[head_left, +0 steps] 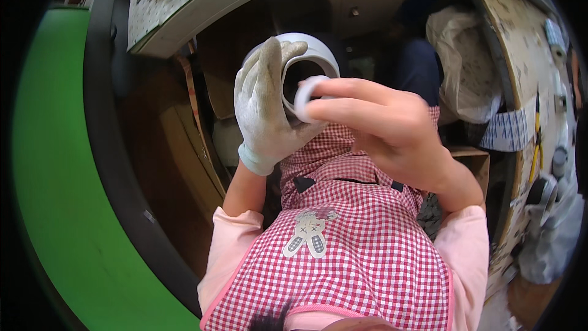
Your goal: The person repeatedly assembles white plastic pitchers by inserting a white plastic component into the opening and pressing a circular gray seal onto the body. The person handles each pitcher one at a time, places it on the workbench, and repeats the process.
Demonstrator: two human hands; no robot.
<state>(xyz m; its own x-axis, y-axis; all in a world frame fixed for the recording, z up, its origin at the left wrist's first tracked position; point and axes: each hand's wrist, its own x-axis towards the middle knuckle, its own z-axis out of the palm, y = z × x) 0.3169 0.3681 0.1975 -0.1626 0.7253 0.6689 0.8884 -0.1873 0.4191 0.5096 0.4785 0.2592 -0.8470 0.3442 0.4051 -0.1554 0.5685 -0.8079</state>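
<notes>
Occupying the head view's upper middle, one white hollow vessel [320, 47] is clasped in the gloved left hand [263, 95]; one pale ring [301, 100] is pinched between fingertips of the bare right hand [392, 124], at the vessel's mouth.

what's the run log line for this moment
left hand: gloved, holding white housing | right hand: bare, pinching white ring | ring: by housing opening

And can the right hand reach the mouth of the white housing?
Probably yes: the right hand holds a white ring by the mouth of the white housing, and the gloved left hand leaves that mouth mostly uncovered.
</notes>
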